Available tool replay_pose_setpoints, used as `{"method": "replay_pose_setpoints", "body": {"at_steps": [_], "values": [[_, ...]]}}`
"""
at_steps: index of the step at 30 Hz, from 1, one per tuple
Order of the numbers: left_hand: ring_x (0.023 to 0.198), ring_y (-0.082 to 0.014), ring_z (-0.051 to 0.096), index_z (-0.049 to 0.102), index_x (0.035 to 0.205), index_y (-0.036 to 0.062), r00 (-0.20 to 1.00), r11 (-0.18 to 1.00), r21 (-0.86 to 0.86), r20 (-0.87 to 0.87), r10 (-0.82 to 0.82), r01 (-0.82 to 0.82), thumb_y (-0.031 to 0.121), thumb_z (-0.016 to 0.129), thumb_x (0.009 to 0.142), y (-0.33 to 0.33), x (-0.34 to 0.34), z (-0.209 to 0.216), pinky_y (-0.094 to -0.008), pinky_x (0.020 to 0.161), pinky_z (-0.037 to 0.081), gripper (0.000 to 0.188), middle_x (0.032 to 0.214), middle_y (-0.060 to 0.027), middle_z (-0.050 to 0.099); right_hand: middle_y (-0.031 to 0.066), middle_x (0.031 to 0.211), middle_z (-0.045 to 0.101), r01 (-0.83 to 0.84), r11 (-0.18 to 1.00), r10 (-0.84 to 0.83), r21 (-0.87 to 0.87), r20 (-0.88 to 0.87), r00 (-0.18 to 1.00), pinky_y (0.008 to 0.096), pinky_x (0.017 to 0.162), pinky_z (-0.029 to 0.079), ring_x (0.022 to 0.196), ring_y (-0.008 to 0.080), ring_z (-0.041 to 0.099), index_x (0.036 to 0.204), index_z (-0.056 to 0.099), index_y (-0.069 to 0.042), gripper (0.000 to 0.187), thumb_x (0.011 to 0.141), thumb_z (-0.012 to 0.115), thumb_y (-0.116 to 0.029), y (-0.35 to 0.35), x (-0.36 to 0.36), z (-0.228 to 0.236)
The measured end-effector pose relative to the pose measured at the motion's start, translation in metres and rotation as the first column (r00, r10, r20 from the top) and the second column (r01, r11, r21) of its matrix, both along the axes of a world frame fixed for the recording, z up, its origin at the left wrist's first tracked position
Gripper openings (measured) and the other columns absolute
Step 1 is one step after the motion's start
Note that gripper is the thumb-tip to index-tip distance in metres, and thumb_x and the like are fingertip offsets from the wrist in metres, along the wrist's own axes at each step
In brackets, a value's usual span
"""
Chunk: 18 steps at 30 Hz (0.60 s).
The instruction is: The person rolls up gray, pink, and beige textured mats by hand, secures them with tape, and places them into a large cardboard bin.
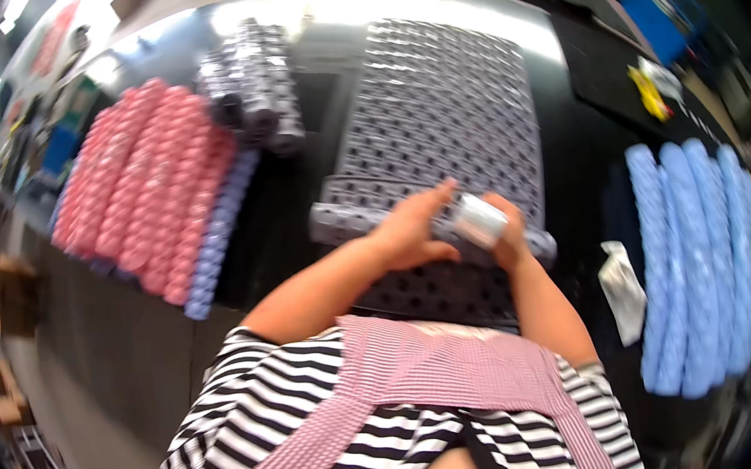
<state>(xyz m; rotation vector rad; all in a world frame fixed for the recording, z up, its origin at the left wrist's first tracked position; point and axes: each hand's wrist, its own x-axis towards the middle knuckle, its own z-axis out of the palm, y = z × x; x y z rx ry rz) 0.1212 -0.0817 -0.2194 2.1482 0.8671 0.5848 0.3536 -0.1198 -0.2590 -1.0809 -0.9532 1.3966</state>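
A grey mat with rows of dark dots (444, 104) lies lengthwise on the table, its near end rolled into a tube (346, 222). My right hand (512, 229) is closed around a small, whitish, block-shaped object (480, 220) above that rolled part; blur hides its exact kind. My left hand (412, 228) reaches over the tube from the left, thumb and fingers apart, close to the whitish object. Whether its fingertips touch the object or the mat, I cannot tell. Below my hands, more dotted grey material (443, 292) shows.
To the left are stacked pink rolled mats (154, 187) with bluish-purple rolls (224, 234) beneath. Several grey rolls (256, 90) lie behind them. On the right are light-blue rolls (698, 261), a white crumpled packet (623, 291) and a yellow tool (649, 95). The black table (305, 196) is shiny.
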Motion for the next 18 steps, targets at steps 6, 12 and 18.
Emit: {"method": "replay_pose_setpoints", "body": {"at_steps": [6, 12, 18], "values": [[0.135, -0.0355, 0.048, 0.042, 0.153, 0.0124, 0.993, 0.986, 0.118, -0.021, -0.113, 0.115, 0.024, 0.09, 0.071, 0.001, 0.029, 0.048, -0.0441, 0.115, 0.038, 0.095, 0.141, -0.0163, 0.055, 0.0073, 0.088, 0.072, 0.038, 0.998, -0.038, -0.041, 0.013, 0.999, 0.029, 0.067, 0.055, 0.074, 0.0131, 0.067, 0.09, 0.067, -0.005, 0.008, 0.091, 0.065, -0.012, -0.005, 0.008, 0.005], [0.119, -0.0334, 0.058, 0.069, 0.112, 0.0104, 0.971, 0.931, 0.285, 0.002, -0.239, 0.229, 0.014, 0.079, 0.08, 0.01, 0.035, 0.052, -0.0432, 0.102, 0.046, 0.033, 0.123, -0.0079, 0.063, 0.0049, 0.088, 0.071, -0.041, 0.999, 0.042, -0.005, 0.075, 0.996, 0.0284, 0.066, 0.054, 0.074, 0.0113, 0.065, 0.085, 0.063, -0.007, 0.008, 0.09, 0.069, -0.011, -0.005, 0.007, 0.0], [0.098, -0.0314, 0.064, 0.068, 0.089, 0.0076, 0.962, 0.938, 0.222, -0.118, -0.245, 0.266, 0.013, 0.071, 0.086, 0.015, 0.039, 0.058, -0.0404, 0.086, 0.052, 0.007, 0.099, -0.0062, 0.066, 0.0121, 0.115, 0.067, -0.089, 0.943, -0.101, 0.319, 0.531, 0.841, 0.0372, 0.096, 0.05, 0.106, 0.0229, 0.065, 0.116, 0.062, -0.003, 0.047, 0.079, 0.083, -0.022, -0.022, -0.014, 0.016]]}}
